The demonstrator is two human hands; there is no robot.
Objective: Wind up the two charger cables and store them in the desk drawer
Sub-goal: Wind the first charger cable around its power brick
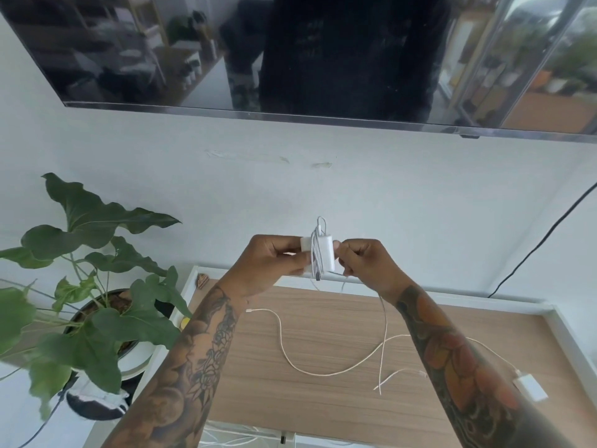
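At frame centre, the left hand [274, 257] is gripping a white charger brick [318, 253] with cable loops lying across it, while the right hand [361, 263] is pinching that cable's loose run [384, 321], which is trailing down to the wooden desk [323, 405]. A second charger [531, 388] is lying at lower right, its cable [284, 344] sprawling across the desk. At left, a white pot [135, 360] is holding a leafy plant [93, 227].

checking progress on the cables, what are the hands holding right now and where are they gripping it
The left hand grips the white charger brick by its left end; the right hand pinches its cable beside the brick's right edge.
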